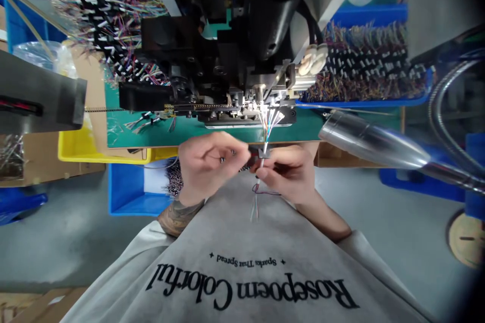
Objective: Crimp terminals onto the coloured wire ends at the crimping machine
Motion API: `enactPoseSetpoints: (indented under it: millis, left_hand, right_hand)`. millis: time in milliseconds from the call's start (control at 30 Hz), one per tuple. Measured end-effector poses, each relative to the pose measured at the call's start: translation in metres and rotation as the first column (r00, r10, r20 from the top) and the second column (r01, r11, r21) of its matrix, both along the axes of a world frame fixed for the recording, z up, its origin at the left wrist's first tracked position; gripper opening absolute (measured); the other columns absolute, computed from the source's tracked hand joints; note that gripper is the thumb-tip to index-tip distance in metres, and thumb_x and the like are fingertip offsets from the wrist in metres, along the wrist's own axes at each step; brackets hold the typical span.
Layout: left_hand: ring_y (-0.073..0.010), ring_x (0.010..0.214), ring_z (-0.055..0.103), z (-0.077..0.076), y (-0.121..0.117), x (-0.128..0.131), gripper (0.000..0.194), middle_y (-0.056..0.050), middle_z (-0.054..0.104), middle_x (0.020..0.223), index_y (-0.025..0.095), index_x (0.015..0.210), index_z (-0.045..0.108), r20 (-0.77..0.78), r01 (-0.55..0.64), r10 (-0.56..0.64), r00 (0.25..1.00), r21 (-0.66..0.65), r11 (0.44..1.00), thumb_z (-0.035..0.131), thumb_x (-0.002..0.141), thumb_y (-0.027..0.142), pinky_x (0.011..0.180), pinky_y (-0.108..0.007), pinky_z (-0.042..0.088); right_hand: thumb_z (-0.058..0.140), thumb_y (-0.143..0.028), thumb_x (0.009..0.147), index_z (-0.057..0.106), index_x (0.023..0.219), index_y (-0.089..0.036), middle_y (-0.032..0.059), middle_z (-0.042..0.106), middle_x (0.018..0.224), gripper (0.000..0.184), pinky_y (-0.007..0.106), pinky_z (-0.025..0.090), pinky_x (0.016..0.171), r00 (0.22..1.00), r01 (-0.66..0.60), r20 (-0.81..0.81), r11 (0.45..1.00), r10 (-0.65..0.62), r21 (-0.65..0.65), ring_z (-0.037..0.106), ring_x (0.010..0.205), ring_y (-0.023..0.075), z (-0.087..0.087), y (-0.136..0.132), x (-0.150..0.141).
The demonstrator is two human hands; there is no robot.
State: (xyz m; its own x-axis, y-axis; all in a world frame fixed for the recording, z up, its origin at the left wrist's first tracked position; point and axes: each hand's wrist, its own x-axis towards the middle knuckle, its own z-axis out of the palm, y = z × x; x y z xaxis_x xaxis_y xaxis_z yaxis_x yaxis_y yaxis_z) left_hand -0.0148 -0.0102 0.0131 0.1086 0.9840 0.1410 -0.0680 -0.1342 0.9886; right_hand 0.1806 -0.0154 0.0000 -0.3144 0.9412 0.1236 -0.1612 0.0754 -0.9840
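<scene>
Right hand (290,174): thumb and fingers closed in a pinch on the cable (261,162), beside a dark sleeve-like piece (264,153). Best kept firm but light, the cable upright and untwisted.

Left hand (212,166): fingers curled, thumb and fingertips near together, blurred; whether anything is between them, cannot tell. Place: left of the cable, at the dark piece. Best used lightly, without tugging.

Fanned wires (270,123): ahead of the right fingertips, reaching the lit machine head (260,96). Best kept spread, one strand presented at a time, none crossed.

Loose wire end (255,207): hanging on the near side of the right hand, with a dark loop (265,192). Best kept from snagging on the shirt (261,242).

Caution, both hands: fingertips best held back from the machine head.
</scene>
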Motion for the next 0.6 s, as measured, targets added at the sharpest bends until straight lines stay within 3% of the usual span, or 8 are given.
enactPoseSetpoints:
  millis: [67, 133, 200, 333, 433, 600]
  left_hand:
    - [-0.0203, 0.085, 0.083, -0.001, -0.001, 0.004, 0.025, -0.005, 0.084, 0.097, 0.023, 0.106, 0.081, 0.025, -0.039, 0.042, 0.999, -0.113, 0.993, 0.091, 0.087, 0.035, 0.063, -0.026, 0.068]
    - [-0.021, 0.085, 0.083, -0.001, -0.003, 0.009, 0.025, -0.005, 0.085, 0.098, 0.021, 0.107, 0.081, 0.072, -0.018, 0.03, 0.997, -0.167, 0.986, 0.091, 0.086, 0.031, 0.061, -0.026, 0.069]
    - [-0.0188, 0.075, 0.081, 0.0, -0.005, 0.013, 0.02, -0.005, 0.084, 0.094, 0.02, 0.101, 0.08, 0.064, -0.06, 0.074, 0.995, -0.2, 0.978, 0.09, 0.088, 0.032, 0.05, -0.022, 0.065]
    - [-0.0163, 0.063, 0.078, 0.004, -0.009, 0.015, 0.031, -0.002, 0.084, 0.089, 0.023, 0.109, 0.079, 0.061, -0.048, 0.062, 0.996, -0.205, 0.978, 0.094, 0.084, 0.03, 0.039, -0.018, 0.056]
    - [-0.0164, 0.061, 0.076, 0.007, -0.009, 0.015, 0.043, 0.0, 0.083, 0.086, 0.027, 0.121, 0.074, 0.058, 0.028, -0.016, 0.998, -0.217, 0.976, 0.095, 0.083, 0.031, 0.04, -0.02, 0.057]
    - [-0.0121, 0.056, 0.071, 0.009, -0.01, 0.017, 0.042, 0.003, 0.078, 0.078, 0.029, 0.125, 0.073, 0.064, 0.079, -0.068, 0.996, -0.189, 0.979, 0.091, 0.088, 0.027, 0.046, -0.02, 0.059]
  right_hand:
    - [0.082, -0.025, 0.089, 0.072, 0.075, -0.018, -0.0054, 0.059, 0.058, 0.019, 0.022, 0.032, 0.047, 0.995, -0.056, 0.084, 0.992, 0.047, 0.109, 0.043, 0.049, 0.0049, 0.002, 0.0, 0.0]
    - [0.084, -0.025, 0.088, 0.071, 0.076, -0.018, -0.0064, 0.058, 0.058, 0.019, 0.021, 0.031, 0.046, 0.99, -0.074, 0.132, 0.986, 0.054, 0.151, 0.041, 0.047, 0.004, 0.002, 0.0, -0.001]
    - [0.081, -0.028, 0.091, 0.07, 0.074, -0.019, -0.0052, 0.058, 0.059, 0.023, 0.023, 0.031, 0.048, 0.992, 0.001, 0.122, 0.99, -0.018, 0.142, 0.042, 0.049, 0.0052, 0.002, -0.001, -0.002]
    - [0.077, -0.033, 0.097, 0.076, 0.086, -0.022, -0.0035, 0.059, 0.064, 0.015, 0.025, 0.035, 0.052, 0.97, 0.235, 0.062, 0.972, -0.233, -0.029, 0.045, 0.056, 0.0091, 0.003, 0.001, -0.005]
    - [0.085, -0.037, 0.089, 0.08, 0.096, -0.025, -0.0048, 0.056, 0.063, 0.015, 0.025, 0.038, 0.053, 0.978, 0.209, 0.027, 0.968, -0.207, -0.141, 0.044, 0.057, 0.0096, 0.008, 0.005, -0.009]
    - [0.089, -0.04, 0.085, 0.076, 0.083, -0.023, -0.0051, 0.054, 0.062, 0.021, 0.025, 0.042, 0.051, 0.972, 0.217, -0.027, 0.939, -0.232, -0.268, 0.045, 0.055, 0.0092, 0.014, 0.009, -0.018]
